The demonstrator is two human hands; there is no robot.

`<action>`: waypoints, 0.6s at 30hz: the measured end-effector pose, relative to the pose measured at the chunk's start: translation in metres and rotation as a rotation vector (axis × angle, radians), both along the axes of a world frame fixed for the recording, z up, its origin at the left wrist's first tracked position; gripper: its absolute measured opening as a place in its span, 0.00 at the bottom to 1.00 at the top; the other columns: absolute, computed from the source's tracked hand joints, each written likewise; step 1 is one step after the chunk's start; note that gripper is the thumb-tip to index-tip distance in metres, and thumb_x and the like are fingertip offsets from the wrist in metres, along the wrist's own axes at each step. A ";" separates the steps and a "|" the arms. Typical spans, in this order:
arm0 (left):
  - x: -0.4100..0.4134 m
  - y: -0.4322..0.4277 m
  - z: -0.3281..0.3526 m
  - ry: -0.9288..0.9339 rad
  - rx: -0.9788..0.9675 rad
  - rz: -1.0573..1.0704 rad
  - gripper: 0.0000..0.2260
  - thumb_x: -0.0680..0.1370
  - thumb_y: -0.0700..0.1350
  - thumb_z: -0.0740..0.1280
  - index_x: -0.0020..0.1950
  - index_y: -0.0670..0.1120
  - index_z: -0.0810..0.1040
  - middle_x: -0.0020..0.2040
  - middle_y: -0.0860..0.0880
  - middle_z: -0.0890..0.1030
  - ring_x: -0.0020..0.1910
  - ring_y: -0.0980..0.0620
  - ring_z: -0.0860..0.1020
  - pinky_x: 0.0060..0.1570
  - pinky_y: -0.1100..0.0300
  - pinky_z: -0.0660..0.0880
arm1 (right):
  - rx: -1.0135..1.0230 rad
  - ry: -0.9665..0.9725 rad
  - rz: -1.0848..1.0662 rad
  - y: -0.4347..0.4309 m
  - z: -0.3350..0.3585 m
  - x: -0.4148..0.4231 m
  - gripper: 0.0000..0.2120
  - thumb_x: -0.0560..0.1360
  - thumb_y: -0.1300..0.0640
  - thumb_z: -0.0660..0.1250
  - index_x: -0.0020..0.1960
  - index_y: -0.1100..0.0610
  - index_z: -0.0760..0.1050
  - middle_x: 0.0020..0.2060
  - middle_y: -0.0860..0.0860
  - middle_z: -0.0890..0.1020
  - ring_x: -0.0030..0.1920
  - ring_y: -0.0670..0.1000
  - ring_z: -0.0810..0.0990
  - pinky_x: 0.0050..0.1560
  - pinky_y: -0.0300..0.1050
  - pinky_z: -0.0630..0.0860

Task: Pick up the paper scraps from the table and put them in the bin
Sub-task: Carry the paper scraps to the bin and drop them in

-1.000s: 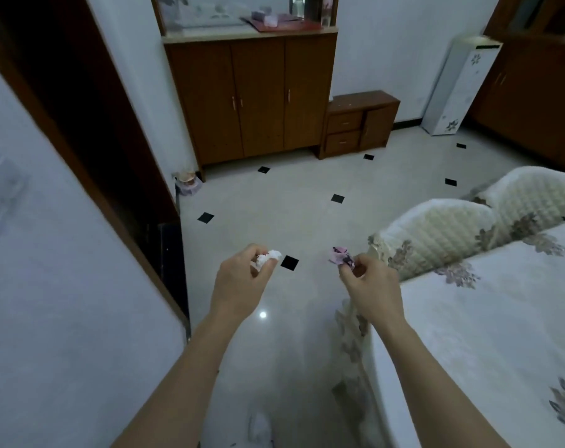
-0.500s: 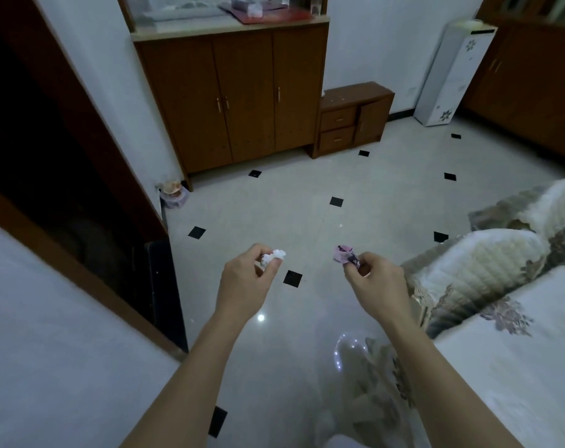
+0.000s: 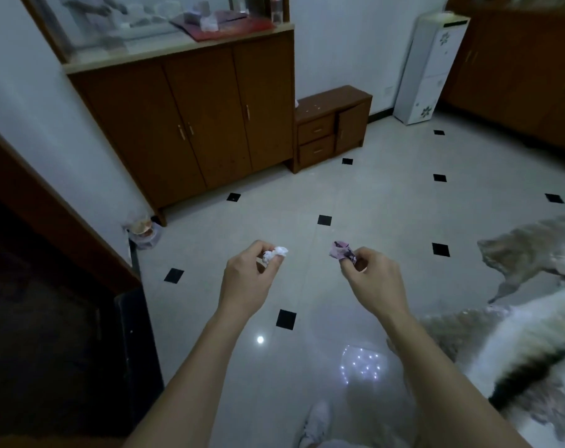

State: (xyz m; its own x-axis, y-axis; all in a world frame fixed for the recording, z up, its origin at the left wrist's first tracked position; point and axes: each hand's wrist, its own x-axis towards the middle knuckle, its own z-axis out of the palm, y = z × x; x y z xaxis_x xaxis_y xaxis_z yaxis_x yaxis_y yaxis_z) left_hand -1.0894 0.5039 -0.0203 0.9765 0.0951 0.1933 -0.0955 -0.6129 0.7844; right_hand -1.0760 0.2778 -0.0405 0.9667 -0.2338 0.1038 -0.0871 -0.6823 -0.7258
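Tiled floor (image 3: 381, 205) lies below: left hand (image 3: 245, 279) pinches a white scrap (image 3: 274, 254), right hand (image 3: 371, 282) pinches a pink scrap (image 3: 341, 250), both well short of the small bin (image 3: 143, 234); pickup seems done, binning remains

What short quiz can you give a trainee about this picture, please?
1. True or false: the left hand pinches a white paper scrap.
2. Which colour is the other scrap, which the right hand pinches? A) green B) pink C) yellow
3. Fill in: both hands are above the tiled ____.

Key: 1 true; 2 B; 3 floor.
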 end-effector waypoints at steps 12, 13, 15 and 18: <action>0.173 -0.044 0.003 -0.039 -0.039 -0.092 0.10 0.77 0.59 0.66 0.41 0.55 0.75 0.30 0.60 0.73 0.26 0.59 0.70 0.26 0.70 0.64 | -0.014 0.058 -0.090 -0.048 0.012 0.152 0.16 0.72 0.46 0.65 0.32 0.55 0.68 0.26 0.51 0.74 0.32 0.56 0.74 0.30 0.47 0.69; 0.185 -0.049 0.000 -0.032 -0.038 -0.104 0.10 0.77 0.59 0.67 0.41 0.55 0.75 0.30 0.61 0.73 0.26 0.59 0.69 0.26 0.70 0.64 | -0.009 0.062 -0.100 -0.052 0.009 0.161 0.16 0.72 0.46 0.65 0.32 0.55 0.69 0.26 0.51 0.74 0.32 0.56 0.74 0.30 0.47 0.69; 0.210 -0.059 -0.005 -0.021 -0.036 -0.127 0.10 0.77 0.59 0.67 0.41 0.55 0.75 0.29 0.60 0.73 0.26 0.58 0.69 0.26 0.70 0.64 | -0.001 0.071 -0.122 -0.059 0.005 0.179 0.16 0.72 0.46 0.65 0.32 0.55 0.68 0.25 0.51 0.73 0.31 0.56 0.73 0.29 0.47 0.68; 0.254 -0.078 -0.013 -0.005 -0.026 -0.178 0.11 0.77 0.60 0.67 0.41 0.55 0.75 0.28 0.60 0.74 0.26 0.59 0.70 0.26 0.70 0.64 | -0.002 0.077 -0.173 -0.074 -0.001 0.208 0.16 0.73 0.46 0.65 0.31 0.54 0.68 0.24 0.50 0.71 0.30 0.53 0.72 0.29 0.46 0.67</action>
State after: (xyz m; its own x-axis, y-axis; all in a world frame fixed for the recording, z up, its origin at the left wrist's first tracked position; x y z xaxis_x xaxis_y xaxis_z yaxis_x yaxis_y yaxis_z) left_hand -0.8353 0.4261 -0.0333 0.9775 -0.0739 0.1977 -0.2043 -0.5656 0.7990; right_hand -0.8675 0.2043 -0.0418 0.9173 -0.3969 0.0314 -0.2584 -0.6536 -0.7114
